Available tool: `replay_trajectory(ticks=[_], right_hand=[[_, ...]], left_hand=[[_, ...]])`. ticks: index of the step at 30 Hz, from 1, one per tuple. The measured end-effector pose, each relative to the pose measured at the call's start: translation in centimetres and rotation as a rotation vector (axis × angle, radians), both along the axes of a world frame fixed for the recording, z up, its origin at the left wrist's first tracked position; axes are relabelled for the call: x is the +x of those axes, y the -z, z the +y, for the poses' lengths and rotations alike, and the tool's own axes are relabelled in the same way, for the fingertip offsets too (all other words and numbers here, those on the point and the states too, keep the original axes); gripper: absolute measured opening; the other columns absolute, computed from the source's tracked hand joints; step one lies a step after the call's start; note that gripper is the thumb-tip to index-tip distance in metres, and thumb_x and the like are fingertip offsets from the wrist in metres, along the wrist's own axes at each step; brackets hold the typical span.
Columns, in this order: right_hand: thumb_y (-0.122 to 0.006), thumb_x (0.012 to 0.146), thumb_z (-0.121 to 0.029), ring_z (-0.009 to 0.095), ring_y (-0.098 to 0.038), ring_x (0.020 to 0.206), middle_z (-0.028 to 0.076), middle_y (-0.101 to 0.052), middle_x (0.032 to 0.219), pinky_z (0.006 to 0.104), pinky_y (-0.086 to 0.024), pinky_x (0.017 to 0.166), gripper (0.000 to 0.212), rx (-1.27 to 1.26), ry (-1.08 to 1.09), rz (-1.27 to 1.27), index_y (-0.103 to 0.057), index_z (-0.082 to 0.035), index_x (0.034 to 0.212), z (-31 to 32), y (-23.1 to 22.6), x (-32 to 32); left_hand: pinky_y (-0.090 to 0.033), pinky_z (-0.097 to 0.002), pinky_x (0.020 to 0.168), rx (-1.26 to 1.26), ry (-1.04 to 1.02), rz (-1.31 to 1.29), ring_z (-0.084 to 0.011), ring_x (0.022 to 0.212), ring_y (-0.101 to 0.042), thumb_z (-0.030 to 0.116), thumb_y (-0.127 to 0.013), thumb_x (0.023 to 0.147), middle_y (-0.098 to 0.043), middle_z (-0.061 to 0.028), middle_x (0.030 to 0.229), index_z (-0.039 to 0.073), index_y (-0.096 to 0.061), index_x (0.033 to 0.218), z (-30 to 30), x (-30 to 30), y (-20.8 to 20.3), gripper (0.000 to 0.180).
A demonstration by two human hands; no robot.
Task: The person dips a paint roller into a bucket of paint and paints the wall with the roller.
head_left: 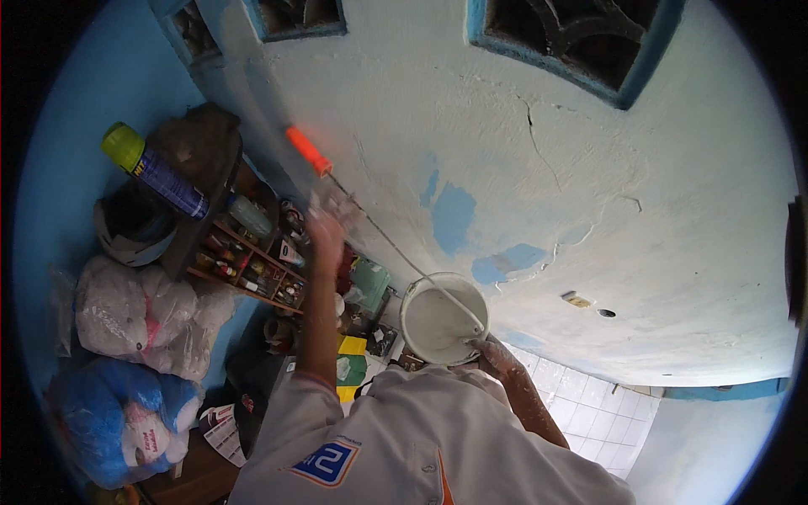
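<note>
A paint roller's orange handle (310, 151) slants against the pale wall, and its thin metal rod (379, 227) runs down toward the bucket. My left hand (326, 223) is raised just below the handle, beside the rod; motion smears its fingers, so its grip is unclear. Close to my chest is a white bucket (406, 316) with pale paint inside. My right hand (498, 358) grips the bucket at its right rim, near the lower end of a whitish, paint-coated bar. I cannot make out a roller head.
The wall has peeling blue patches (454, 219) and a crack. On the left, a wooden rack (252, 261) holds small bottles, and a spray can (172, 181) with a green cap sits above. Bagged plush toys (126, 316) are stacked lower left. White tiles (581, 400) lie at right.
</note>
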State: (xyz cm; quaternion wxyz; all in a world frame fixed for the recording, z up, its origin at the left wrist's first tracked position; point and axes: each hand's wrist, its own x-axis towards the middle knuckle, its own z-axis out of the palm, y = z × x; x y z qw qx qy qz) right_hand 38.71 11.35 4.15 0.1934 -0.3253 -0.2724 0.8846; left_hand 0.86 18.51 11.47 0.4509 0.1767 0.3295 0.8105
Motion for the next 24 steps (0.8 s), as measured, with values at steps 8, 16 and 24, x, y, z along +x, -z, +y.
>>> replay_trajectory(ticks=[8, 16, 24], right_hand=[[-0.054, 0.08, -0.012, 0.03, -0.056, 0.095, 0.021, -0.044, 0.115, 0.0384, -0.055, 0.072, 0.059, 0.089, -0.092, -0.085, -0.021, 0.001, 0.128, 0.7, -0.4, 0.2], [-0.053, 0.08, -0.01, 0.03, -0.052, 0.102, 0.021, -0.038, 0.121, 0.0391, -0.056, 0.07, 0.061, 0.032, -0.087, -0.075, -0.019, -0.002, 0.13, 0.0, -0.3, 0.4], [-0.049, 0.082, -0.009, 0.032, -0.055, 0.097, 0.022, -0.041, 0.119, 0.0422, -0.054, 0.074, 0.051, 0.025, -0.136, -0.09, -0.024, 0.002, 0.126, -0.1, 0.2, 0.2]], left_hand=[[-0.043, -0.0504, 0.086, -0.175, -0.1, -0.044, -0.0312, 0.103, -0.046, 0.031, -0.044, 0.088, -0.043, -0.0155, 0.115, 0.007, -0.037, 0.123, 0.1, -7.2, -1.7, 0.043], [-0.044, -0.0491, 0.085, -0.113, -0.029, 0.134, -0.0279, 0.095, -0.051, 0.031, -0.049, 0.086, -0.05, -0.0107, 0.098, 0.003, -0.045, 0.11, -3.8, -4.1, -8.9, 0.037], [-0.04, -0.0388, 0.079, 0.097, -0.054, 0.249, -0.018, 0.07, -0.044, 0.025, -0.044, 0.089, -0.043, -0.005, 0.073, 0.005, -0.047, 0.096, -7.9, -1.0, -16.5, 0.021]])
